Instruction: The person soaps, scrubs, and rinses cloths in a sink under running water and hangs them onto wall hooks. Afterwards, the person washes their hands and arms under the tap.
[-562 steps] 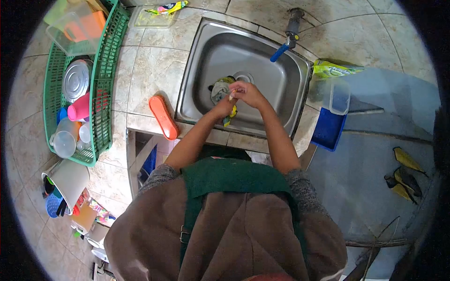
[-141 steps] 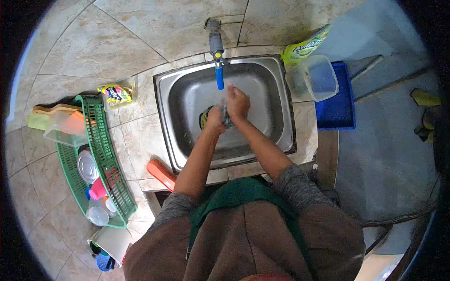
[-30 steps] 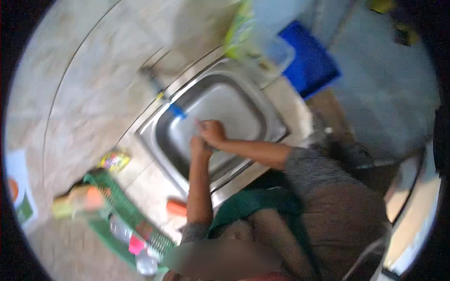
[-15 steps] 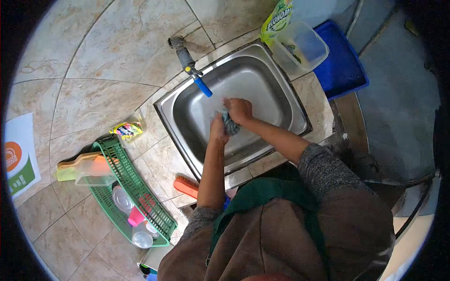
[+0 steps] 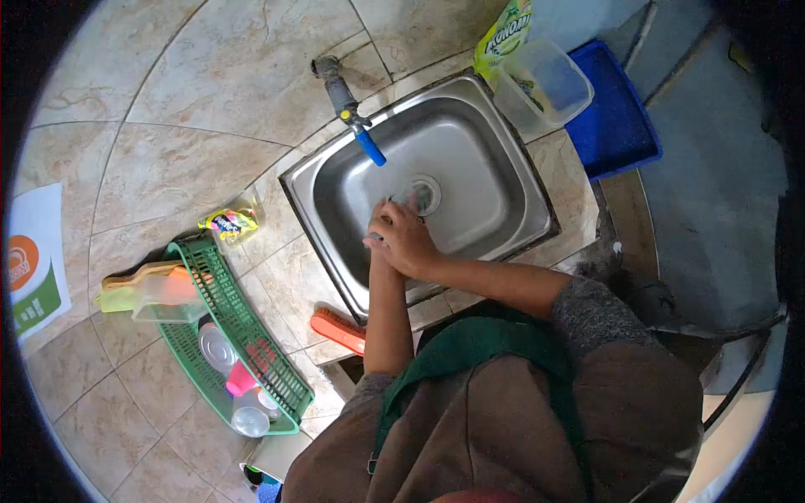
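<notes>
Over the steel sink point(image 5: 478, 172), my right hand point(image 5: 408, 245) lies across my left hand and wrist, its fingers curled around them. A small bit of grey cloth point(image 5: 376, 238) shows at the right hand's fingertips; the rest is covered. My left hand point(image 5: 409, 206) is mostly hidden under the right one, with its fingers stretched towards the drain point(image 5: 426, 194). Just beyond both hands hangs the tap point(image 5: 345, 105) with a blue hose end point(image 5: 370, 147).
Left of the sink are an orange brush point(image 5: 337, 329), a yellow-labelled packet point(image 5: 231, 224) and a green basket point(image 5: 243, 327) of plastic ware. At the right stand a green Ekonomi pouch point(image 5: 503, 38), a clear plastic tub point(image 5: 545, 88) and a blue tray point(image 5: 616, 109).
My hands have come nearer my body. The right hand has moved from beside the left hand to on top of it, and the grey cloth is now mostly hidden. The drain has come into sight.
</notes>
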Tool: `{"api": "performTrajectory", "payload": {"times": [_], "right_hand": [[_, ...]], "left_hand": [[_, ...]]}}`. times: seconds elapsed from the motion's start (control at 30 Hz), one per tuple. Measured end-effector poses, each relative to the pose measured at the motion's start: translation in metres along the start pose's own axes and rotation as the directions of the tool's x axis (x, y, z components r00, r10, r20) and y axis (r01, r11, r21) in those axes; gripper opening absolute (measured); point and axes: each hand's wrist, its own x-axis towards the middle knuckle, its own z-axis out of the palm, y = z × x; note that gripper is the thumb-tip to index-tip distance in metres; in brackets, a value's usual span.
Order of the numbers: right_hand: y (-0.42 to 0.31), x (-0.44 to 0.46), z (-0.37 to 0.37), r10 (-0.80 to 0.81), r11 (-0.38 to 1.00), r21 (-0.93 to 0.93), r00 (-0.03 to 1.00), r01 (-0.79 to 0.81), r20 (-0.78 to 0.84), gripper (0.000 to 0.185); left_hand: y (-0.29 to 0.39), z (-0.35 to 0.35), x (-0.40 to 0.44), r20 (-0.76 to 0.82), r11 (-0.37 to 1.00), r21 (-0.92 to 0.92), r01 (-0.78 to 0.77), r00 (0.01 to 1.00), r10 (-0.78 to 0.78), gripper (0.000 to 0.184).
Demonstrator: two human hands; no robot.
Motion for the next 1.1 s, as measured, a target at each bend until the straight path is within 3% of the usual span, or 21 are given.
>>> {"api": "performTrajectory", "payload": {"times": [0.13, 0.17, 0.2, 0.27, 0.33, 0.4, 0.43, 0.47, 0.53, 0.6, 0.67, 0.7, 0.77, 0.8, 0.87, 0.9, 0.93, 1.0, 1.03, 1.07, 1.1], "right_hand": [[0.006, 0.009, -0.011, 0.116, 0.984, -0.132, 0.992, -0.122, -0.047, 0.021], [-0.001, 0.005, 0.0, 0.224, 0.974, -0.014, 0.971, -0.225, -0.08, 0.018], [-0.01, -0.008, 0.008, 0.105, 0.994, 0.007, 0.987, -0.105, -0.123, 0.019], [-0.031, -0.039, 0.025, -0.115, 0.991, 0.038, 0.971, 0.126, -0.21, 0.023], [-0.014, -0.003, 0.022, 0.082, 0.997, 0.01, 0.992, -0.081, -0.096, 0.033], [0.002, 0.009, 0.021, 0.275, 0.96, -0.035, 0.96, -0.277, -0.055, 0.04], [0.005, 0.01, 0.032, 0.341, 0.938, -0.052, 0.939, -0.343, -0.054, 0.042], [0.003, 0.005, 0.035, 0.406, 0.911, -0.062, 0.913, -0.408, -0.045, 0.045], [-0.012, -0.022, 0.038, 0.12, 0.981, -0.109, 0.95, -0.157, -0.289, 0.046], [-0.01, -0.018, 0.033, 0.142, 0.985, -0.057, 0.947, -0.165, -0.288, 0.049], [0.019, 0.029, 0.018, 0.432, 0.9, 0.084, 0.902, -0.428, -0.026, 0.054], [-0.001, 0.02, 0.009, 0.43, 0.892, 0.194, 0.898, -0.407, -0.094, 0.054], [-0.025, -0.016, 0.032, 0.138, 0.989, 0.088, 0.941, -0.116, -0.31, 0.054], [-0.031, -0.026, 0.04, -0.018, 1.0, 0.011, 0.913, 0.025, -0.408, 0.054], [-0.008, 0.002, 0.037, 0.353, 0.935, 0.061, 0.932, -0.349, -0.079, 0.055], [0.004, 0.025, 0.026, 0.424, 0.905, 0.09, 0.901, -0.417, -0.094, 0.054], [0.01, 0.036, 0.02, 0.496, 0.867, 0.119, 0.862, -0.484, -0.106, 0.054], [0.019, 0.013, 0.05, 0.374, 0.927, 0.049, 0.921, -0.371, -0.11, 0.05], [0.019, 0.0, 0.067, 0.349, 0.937, 0.005, 0.936, -0.349, -0.051, 0.05], [0.015, -0.014, 0.081, 0.333, 0.942, -0.034, 0.943, -0.333, 0.012, 0.05], [0.014, -0.02, 0.087, 0.317, 0.947, -0.077, 0.946, -0.312, 0.072, 0.05]], "left_hand": [[-0.012, -0.004, 0.026, -0.285, 0.982, 0.189, 0.027, 0.958, 0.028, 0.025], [-0.003, -0.01, 0.028, -0.342, 0.97, 0.236, 0.063, 0.939, 0.022, 0.025], [0.008, -0.041, 0.039, -0.078, 0.97, 0.244, 0.015, 0.997, 0.004, 0.026], [0.027, -0.106, 0.062, 0.468, 0.981, 0.183, -0.061, 0.883, -0.033, 0.03], [0.018, -0.048, 0.044, 0.083, 0.961, 0.27, -0.057, 0.996, 0.036, 0.032], [0.003, -0.008, 0.036, -0.3, 0.929, 0.369, 0.014, 0.948, 0.105, 0.035], [0.005, -0.015, 0.045, -0.354, 0.935, 0.347, 0.076, 0.934, 0.055, 0.036], [0.011, -0.017, 0.042, -0.206, 0.937, 0.348, 0.038, 0.978, 0.036, 0.036], [0.02, -0.016, 0.033, 0.103, 0.946, 0.317, -0.068, 0.994, 0.037, 0.035], [0.004, -0.001, 0.03, -0.147, 0.947, 0.319, -0.019, 0.987, 0.07, 0.034], [-0.002, 0.015, 0.038, -0.391, 0.949, 0.315, 0.003, 0.912, 0.127, 0.034], [0.007, -0.018, 0.058, -0.279, 0.931, 0.363, 0.05, 0.959, 0.057, 0.034], [0.022, -0.036, 0.047, 0.119, 0.973, 0.223, -0.053, 0.992, 0.027, 0.032], [0.02, -0.04, 0.051, 0.194, 0.985, 0.173, 0.001, 0.98, -0.035, 0.031], [0.017, -0.046, 0.059, 0.339, 0.986, 0.1, 0.13, 0.928, -0.157, 0.029], [0.005, -0.02, 0.054, -0.077, 0.976, 0.209, 0.063, 0.996, -0.048, 0.029], [0.0, -0.005, 0.052, -0.465, 0.943, 0.329, 0.05, 0.878, 0.116, 0.03], [0.013, -0.069, 0.074, -0.257, 0.736, 0.677, -0.01, 0.934, 0.25, 0.026], [0.021, -0.083, 0.074, -0.021, 0.386, 0.914, -0.128, 0.934, 0.358, 0.024], [0.023, -0.107, 0.075, 0.169, 0.813, 0.53, -0.243, 0.969, 0.18, 0.024], [0.024, -0.132, 0.077, 0.347, 1.0, 0.031, 0.0, 0.938, -0.011, 0.025]]}}
